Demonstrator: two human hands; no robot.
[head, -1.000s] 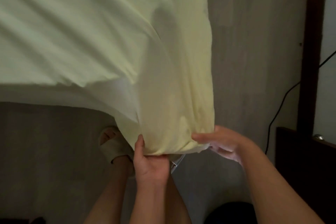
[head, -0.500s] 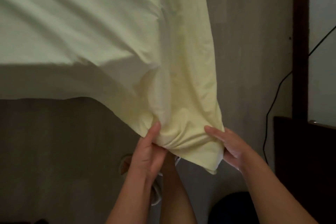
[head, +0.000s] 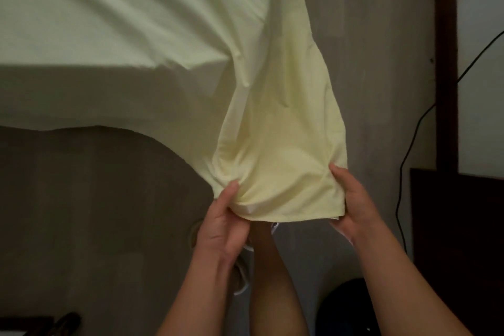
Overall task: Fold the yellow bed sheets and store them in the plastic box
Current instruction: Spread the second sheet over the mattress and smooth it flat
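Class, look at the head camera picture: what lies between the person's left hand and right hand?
In the head view, the lower edge of the yellow sheet spans between the left hand and the right hand; each hand pinches it.

Legible text, labels, brands, numbers, signs: none. The yellow bed sheet [head: 272,117] bears no print or tag that can be read. Dim surfaces around the sheet likewise carry no readable marking.

Pale yellow bed sheet [head: 278,117], creased, spread across the upper frame; one gathered corner hangs down, bunched, its lower edge nearly level.
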